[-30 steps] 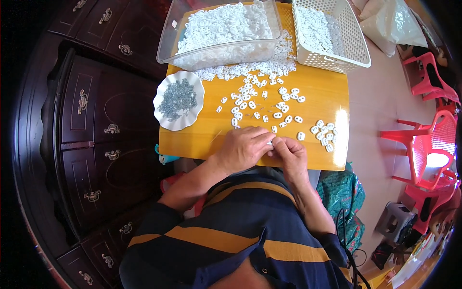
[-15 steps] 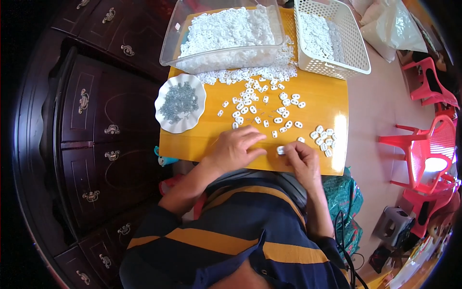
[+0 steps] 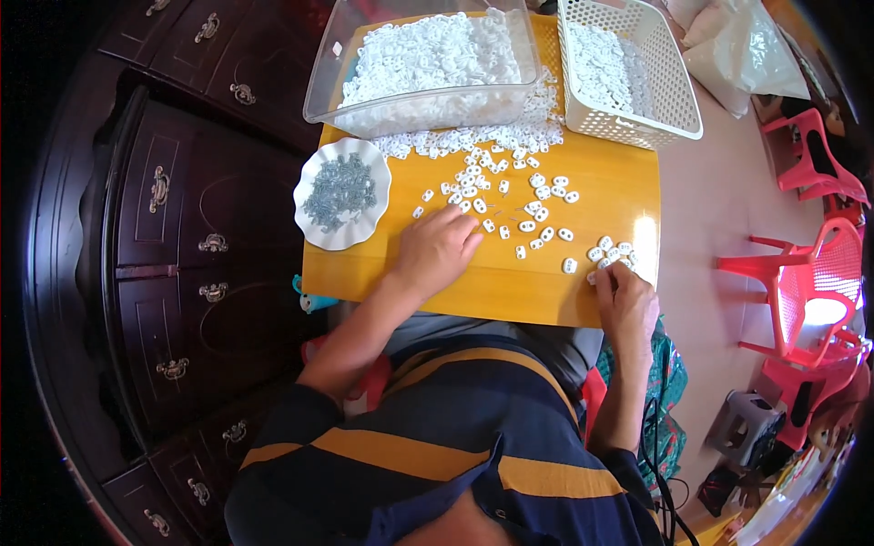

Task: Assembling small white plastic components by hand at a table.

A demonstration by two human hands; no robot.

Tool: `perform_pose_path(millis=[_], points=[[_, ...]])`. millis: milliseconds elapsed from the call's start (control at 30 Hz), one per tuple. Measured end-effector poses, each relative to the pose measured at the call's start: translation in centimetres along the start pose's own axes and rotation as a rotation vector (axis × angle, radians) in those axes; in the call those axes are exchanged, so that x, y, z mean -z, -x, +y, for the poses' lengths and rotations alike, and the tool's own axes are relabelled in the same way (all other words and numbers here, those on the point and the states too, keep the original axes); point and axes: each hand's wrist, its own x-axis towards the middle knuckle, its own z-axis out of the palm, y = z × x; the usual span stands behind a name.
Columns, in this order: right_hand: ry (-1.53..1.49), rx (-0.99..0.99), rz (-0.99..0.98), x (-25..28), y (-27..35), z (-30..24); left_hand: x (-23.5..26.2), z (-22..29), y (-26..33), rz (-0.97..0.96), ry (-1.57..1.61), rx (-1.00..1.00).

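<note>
While extending the right hand (image 3: 630,305) to the right of the frame's centre, pinch a small white piece (image 3: 592,278) between thumb and fingertips drawn together, just beside the lower left edge of a cluster of white pieces (image 3: 605,243). Hold the left hand (image 3: 435,253) near mid-frame, with the thumb a little apart from the curled fingers, at some scattered pieces (image 3: 480,206); cannot tell from the hidden fingertips whether clamped on anything. See between the hands one lone piece (image 3: 569,266), and above it more ovals (image 3: 565,235) and thin grey pins (image 3: 498,215) on the orange-brown tabletop (image 3: 364,278). Find to the left a scalloped white dish (image 3: 383,177) of small grey parts (image 3: 339,191). Farther out, note a clear plastic bin (image 3: 330,91) of white parts (image 3: 437,56) at top centre, a perforated off-white basket (image 3: 628,130) at upper right, dark wooden drawers (image 3: 146,227) down the left side and red chairs (image 3: 839,259) down the right.
</note>
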Motion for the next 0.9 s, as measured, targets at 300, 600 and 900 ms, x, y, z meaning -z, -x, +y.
perform_pose_path(millis=[300, 600, 900], points=[[-0.236, 0.106, 0.243, -1.0, -0.1, -2.0, -1.0, -0.4, -1.1, -0.021, -0.046, -0.073], [-0.240, 0.343, 0.111, -5.2, -0.8, -6.0, 1.1, 0.3, -0.1, -0.018, 0.116, -0.041], [-0.152, 0.391, 0.092, -6.7, -0.9, -6.7, 2.8, 0.3, 1.3, 0.019, 0.452, 0.087]])
